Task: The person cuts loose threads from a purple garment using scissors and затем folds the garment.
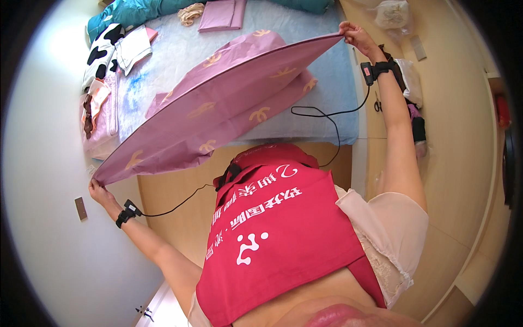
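Note:
A pink-purple cloth (237, 98) with a yellow printed motif is stretched between my two hands. My left hand (102, 194), at the lower left near the pale wall, pinches one corner of it. At the upper right, my right hand (359, 39) grips the opposite corner. The edge between them runs taut on a slant, and the rest of the cloth sags in loose folds over the near part of the bed (286, 131). Black straps with small cabled devices circle both wrists.
On the bed lie a folded pink cloth (222, 15), a beige bundle (191, 14), a teal quilt (135, 18), a cow-print cloth (102, 57) and a white cloth (132, 49). Scissors (377, 105) lie on the right ledge. A black cable (333, 115) hangs from my right wrist.

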The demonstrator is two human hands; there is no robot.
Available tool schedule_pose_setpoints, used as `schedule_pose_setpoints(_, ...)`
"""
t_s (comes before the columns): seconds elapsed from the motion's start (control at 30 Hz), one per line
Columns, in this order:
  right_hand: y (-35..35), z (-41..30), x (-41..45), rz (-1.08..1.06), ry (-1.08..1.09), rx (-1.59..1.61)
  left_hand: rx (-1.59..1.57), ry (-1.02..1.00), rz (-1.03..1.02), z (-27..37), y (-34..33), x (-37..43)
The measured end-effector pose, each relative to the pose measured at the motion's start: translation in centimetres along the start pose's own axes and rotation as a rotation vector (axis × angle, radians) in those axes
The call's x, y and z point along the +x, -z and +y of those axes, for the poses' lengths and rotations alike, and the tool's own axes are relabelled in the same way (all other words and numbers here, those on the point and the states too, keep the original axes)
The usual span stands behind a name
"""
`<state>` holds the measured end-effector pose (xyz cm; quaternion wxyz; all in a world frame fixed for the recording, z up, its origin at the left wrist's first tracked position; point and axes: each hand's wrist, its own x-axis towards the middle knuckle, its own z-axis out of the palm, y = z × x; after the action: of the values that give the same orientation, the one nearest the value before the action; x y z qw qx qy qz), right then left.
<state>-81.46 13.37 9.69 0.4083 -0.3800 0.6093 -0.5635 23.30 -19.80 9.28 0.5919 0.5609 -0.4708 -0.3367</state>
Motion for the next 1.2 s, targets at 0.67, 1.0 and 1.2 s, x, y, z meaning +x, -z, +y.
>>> schedule_pose_setpoints(0.67,5.6,20.3,-3.2,0.141,-0.131,0.301,-0.324,-0.153,-0.233,5.7,-3.3,-9.7)
schedule_pose_setpoints(1.0,-1.5,15.1,-2.3,-0.173,-0.137,0.077,-0.179,0.171,-0.079,0.1,0.2,-6.4)
schedule_pose_setpoints(1.2,-4.6,20.5,2.9,0.138,-0.485,-0.315,-0.050,0.226,-0.073,-2.4,-1.7,-1.7)
